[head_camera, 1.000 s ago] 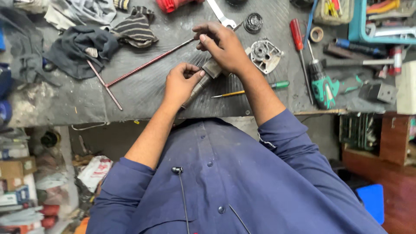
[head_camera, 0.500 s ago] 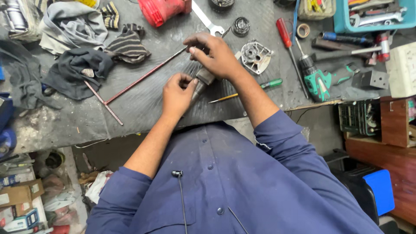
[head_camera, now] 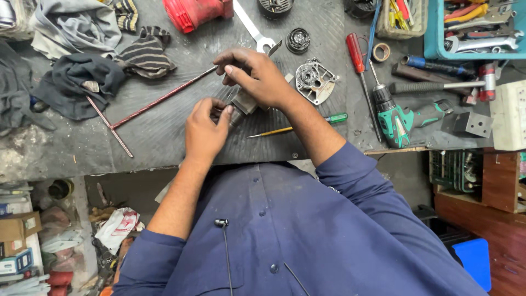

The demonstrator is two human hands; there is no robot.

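We grip a grey metal part (head_camera: 244, 102) between both hands above the table's (head_camera: 164, 137) near edge. Our right hand (head_camera: 257, 77) wraps its fingers over the top of it; our left hand (head_camera: 205, 129) pinches its lower end with narrowed fingers. A green-handled screwdriver (head_camera: 296, 126) lies just beside it, a round metal housing (head_camera: 315, 81) and a green drill (head_camera: 400, 118) farther toward the right edge.

My left hand (head_camera: 204, 130): fingers curled, pinching, nearer. My right hand (head_camera: 256, 77): farther, cupped palm-down, forearm angled right.
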